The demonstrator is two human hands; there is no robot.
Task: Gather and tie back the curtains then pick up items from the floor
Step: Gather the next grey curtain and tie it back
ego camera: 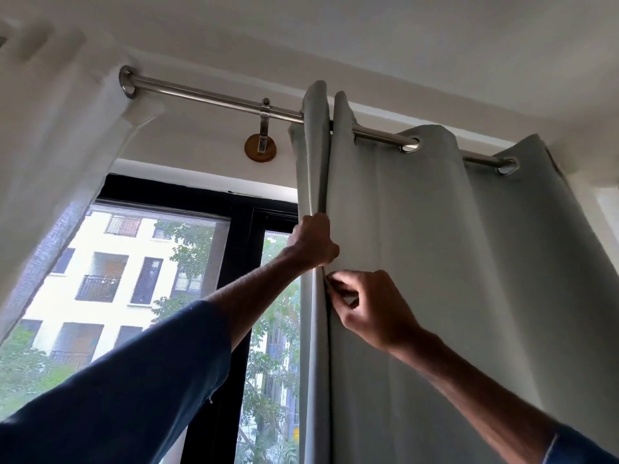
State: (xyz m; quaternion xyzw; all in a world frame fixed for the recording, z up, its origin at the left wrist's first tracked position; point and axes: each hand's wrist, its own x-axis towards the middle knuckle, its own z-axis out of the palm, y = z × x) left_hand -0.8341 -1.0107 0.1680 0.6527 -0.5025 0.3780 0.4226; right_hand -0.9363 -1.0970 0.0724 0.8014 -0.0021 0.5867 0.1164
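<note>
We hold both arms up and forward, 2 bare forearms converging. Our left arm climbs from the lower left, its blue sleeve ending partway along the forearm. Our left hand is fisted, back towards us, gripping a fold of the curtain. Our right hand sits just below it, not touching, wrist bent, its curled fingers pinching the same fold's edge.

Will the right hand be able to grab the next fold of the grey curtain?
Probably yes. The right hand pinches the grey curtain at its edge, below the left hand, and the next fold hangs just to its right with nothing in front.
</note>
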